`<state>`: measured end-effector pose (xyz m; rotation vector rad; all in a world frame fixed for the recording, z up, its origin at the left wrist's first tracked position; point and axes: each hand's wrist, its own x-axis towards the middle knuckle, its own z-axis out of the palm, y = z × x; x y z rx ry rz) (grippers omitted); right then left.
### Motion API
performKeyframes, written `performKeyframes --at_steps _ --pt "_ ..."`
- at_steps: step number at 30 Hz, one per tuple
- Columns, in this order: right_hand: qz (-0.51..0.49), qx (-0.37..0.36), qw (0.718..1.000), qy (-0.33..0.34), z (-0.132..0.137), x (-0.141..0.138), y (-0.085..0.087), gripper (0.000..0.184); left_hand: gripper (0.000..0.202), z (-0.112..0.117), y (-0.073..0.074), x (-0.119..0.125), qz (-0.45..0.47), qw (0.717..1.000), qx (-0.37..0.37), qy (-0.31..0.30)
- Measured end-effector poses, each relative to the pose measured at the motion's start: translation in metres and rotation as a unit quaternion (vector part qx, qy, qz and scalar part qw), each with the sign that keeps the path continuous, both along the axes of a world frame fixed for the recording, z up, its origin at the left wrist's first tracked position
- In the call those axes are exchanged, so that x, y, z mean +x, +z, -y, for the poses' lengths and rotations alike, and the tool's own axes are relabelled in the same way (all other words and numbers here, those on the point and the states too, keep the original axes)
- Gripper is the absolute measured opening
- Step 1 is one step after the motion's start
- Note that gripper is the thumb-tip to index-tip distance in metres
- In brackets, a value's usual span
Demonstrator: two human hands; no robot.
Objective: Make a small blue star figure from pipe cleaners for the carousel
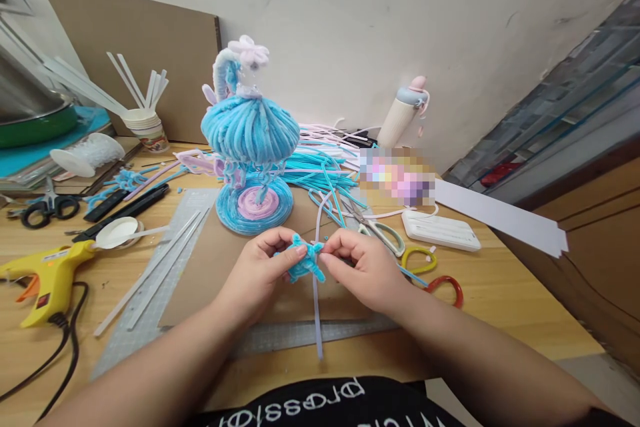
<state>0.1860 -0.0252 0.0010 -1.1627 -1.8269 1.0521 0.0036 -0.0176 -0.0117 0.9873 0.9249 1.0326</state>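
A small light-blue fuzzy pipe-cleaner piece [313,267] with several stubby limbs is held over the cardboard. My left hand [265,263] is closed around its left side, thumb on top. At its right edge, my right hand [363,267] pinches the tip of a limb between thumb and fingertips. A lilac pipe cleaner [317,320] runs lengthwise behind and below the piece; whether either hand grips it too I cannot tell. Just beyond stands a blue and pink pipe-cleaner jellyfish [250,130] on a round coiled base [227,213].
A cardboard sheet [195,293] lies on a grey cutting mat [117,347]. On the left is a yellow glue gun [57,273] with its cable. White-handled scissors [385,233], blue pipe cleaners [320,173] and a white power strip [440,230] lie behind my hands. A bottle [403,113] leans at the wall.
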Motion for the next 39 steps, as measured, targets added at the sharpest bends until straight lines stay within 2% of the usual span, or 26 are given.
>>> performKeyframes --at_steps 2,3,6,8,9,10,12,14,16,18,20,22,26,30,34,39 --pt "0.084 0.103 0.991 0.002 0.003 0.001 0.000 0.007 0.018 0.000 -0.001 0.000 -0.022 1.000 0.014 0.010" --pt "0.129 0.165 0.978 0.008 0.004 0.002 0.001 0.007 0.018 -0.001 0.000 -0.001 -0.039 0.999 0.022 0.016" --pt "0.238 0.326 0.914 0.033 0.006 0.004 0.004 0.013 0.016 -0.003 0.004 -0.001 -0.104 0.993 0.053 0.023" --pt "0.272 0.375 0.885 0.043 0.007 0.005 0.006 0.019 0.013 -0.004 0.008 -0.001 -0.145 0.987 0.074 0.001" --pt "0.277 0.378 0.882 0.047 0.006 0.005 0.007 0.021 0.011 -0.005 0.010 -0.002 -0.163 0.983 0.083 -0.023" --pt "0.271 0.373 0.886 0.050 0.006 0.005 0.009 0.021 0.009 -0.005 0.012 -0.003 -0.179 0.978 0.090 -0.048" --pt "0.236 0.323 0.915 0.060 0.005 0.006 0.012 0.019 0.007 -0.006 0.017 -0.006 -0.194 0.972 0.093 -0.101" --pt "0.181 0.215 0.957 0.075 0.002 0.007 0.017 0.015 0.008 -0.006 0.020 -0.009 -0.174 0.970 0.077 -0.152" --pt "0.109 0.066 0.987 0.102 -0.001 0.008 0.020 0.010 0.009 -0.006 0.022 -0.011 -0.124 0.968 0.047 -0.212" --pt "0.030 -0.071 0.987 0.140 -0.003 0.009 0.021 0.007 0.010 -0.005 0.022 -0.012 -0.069 0.964 0.020 -0.254" --pt "-0.039 -0.145 0.975 0.161 -0.005 0.009 0.020 0.008 0.012 -0.004 0.020 -0.011 -0.020 0.967 -0.007 -0.254" --pt "-0.078 -0.147 0.976 0.140 -0.006 0.007 0.016 0.010 0.016 -0.004 0.017 -0.009 0.019 0.977 -0.036 -0.208" --pt "-0.054 -0.041 0.995 0.075 -0.003 0.004 0.011 0.010 0.020 -0.004 0.012 -0.003 0.058 0.990 -0.074 -0.103" --pt "0.000 0.009 0.998 0.059 0.000 0.002 0.009 0.012 0.021 -0.003 0.010 0.000 0.023 0.998 -0.026 -0.050" --pt "0.059 0.047 0.997 0.002 -0.001 0.001 0.003 0.017 0.023 -0.001 0.008 0.002 -0.046 0.998 0.028 -0.038" --pt "0.084 0.079 0.993 0.003 -0.002 0.000 0.000 0.017 0.024 0.002 0.009 0.005 -0.113 0.990 0.049 -0.067"
